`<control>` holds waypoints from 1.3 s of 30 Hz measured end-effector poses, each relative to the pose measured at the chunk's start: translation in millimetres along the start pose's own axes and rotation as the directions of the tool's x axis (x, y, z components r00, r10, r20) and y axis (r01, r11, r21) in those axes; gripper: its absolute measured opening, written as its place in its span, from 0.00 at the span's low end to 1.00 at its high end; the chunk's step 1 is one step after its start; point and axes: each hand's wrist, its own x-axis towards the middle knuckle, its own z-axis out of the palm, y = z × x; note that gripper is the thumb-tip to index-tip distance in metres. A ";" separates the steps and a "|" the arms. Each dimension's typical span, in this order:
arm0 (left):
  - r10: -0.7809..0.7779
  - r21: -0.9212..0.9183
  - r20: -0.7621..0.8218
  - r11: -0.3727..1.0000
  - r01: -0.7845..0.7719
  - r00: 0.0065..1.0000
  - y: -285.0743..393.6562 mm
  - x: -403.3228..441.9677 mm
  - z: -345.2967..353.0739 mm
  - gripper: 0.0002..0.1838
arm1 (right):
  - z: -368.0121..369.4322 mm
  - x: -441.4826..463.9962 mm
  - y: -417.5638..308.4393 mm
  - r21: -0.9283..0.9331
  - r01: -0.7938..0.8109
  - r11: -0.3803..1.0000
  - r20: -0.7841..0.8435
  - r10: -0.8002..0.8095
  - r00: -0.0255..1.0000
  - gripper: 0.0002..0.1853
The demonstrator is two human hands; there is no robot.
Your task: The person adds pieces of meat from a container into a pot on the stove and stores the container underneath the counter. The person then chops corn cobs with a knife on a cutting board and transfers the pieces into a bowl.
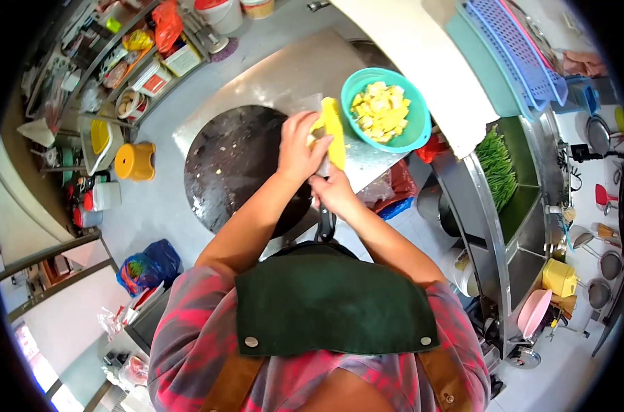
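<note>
My right hand [335, 192] is closed round the black handle [326, 225] of a knife, whose blade is mostly hidden by my hands and a long yellow piece [334, 130]. My left hand [302, 145] is closed on that yellow piece, with the thumb across its side; whether it is food or cloth I cannot tell. Just right of it a turquoise bowl [422, 139] holds yellow and whitish chunks [380, 113]. Under my left forearm lies a round, dark chopping board [233, 161] with small scraps on it.
The board and bowl rest on a metal worktop [284, 65]. To the right, a metal sink unit [525, 226] holds long green vegetables [496, 168]. Blue and turquoise baskets [507, 51] stand at the upper right. A yellow stool [135, 161] and crowded shelves [147, 62] are at the left.
</note>
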 end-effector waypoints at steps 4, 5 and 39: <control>0.067 -0.188 -0.118 0.978 -0.088 0.991 49.1 63.4 89.9 0.16 | -81.1 -20.8 -42.7 -0.020 0.108 0.994 -0.266 -0.109 0.958 0.11; 0.031 -0.196 -0.121 0.979 -0.055 0.992 51.9 74.8 114.5 0.14 | -100.4 -26.4 -45.8 -0.037 0.116 0.993 -0.298 -0.121 0.947 0.11; -0.327 0.425 -0.106 0.839 0.340 0.939 -62.5 -81.9 -103.6 0.22 | -57.3 -22.8 -51.9 -0.771 0.427 0.472 0.221 -0.431 0.875 0.12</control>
